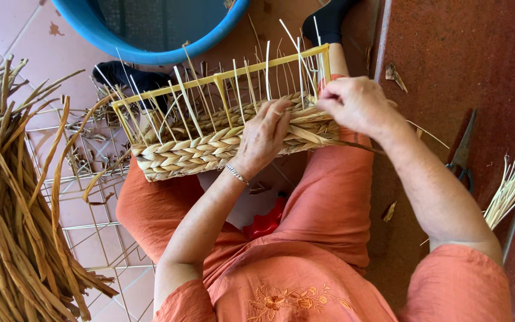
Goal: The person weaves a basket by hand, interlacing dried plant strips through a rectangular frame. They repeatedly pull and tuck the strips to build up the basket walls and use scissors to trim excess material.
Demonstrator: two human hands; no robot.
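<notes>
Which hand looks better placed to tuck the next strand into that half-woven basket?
Probably the right hand: its fingertips pinch at the top row of the woven basket, at its end by the yellow frame. The left hand lies flat across the weave, seemingly steadying it.

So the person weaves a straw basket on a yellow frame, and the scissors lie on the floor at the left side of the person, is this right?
Not quite. In the head view the scissors lie on the floor at the person's right side, not the left. The rest holds: both hands work on the straw basket on its yellow frame.
</notes>
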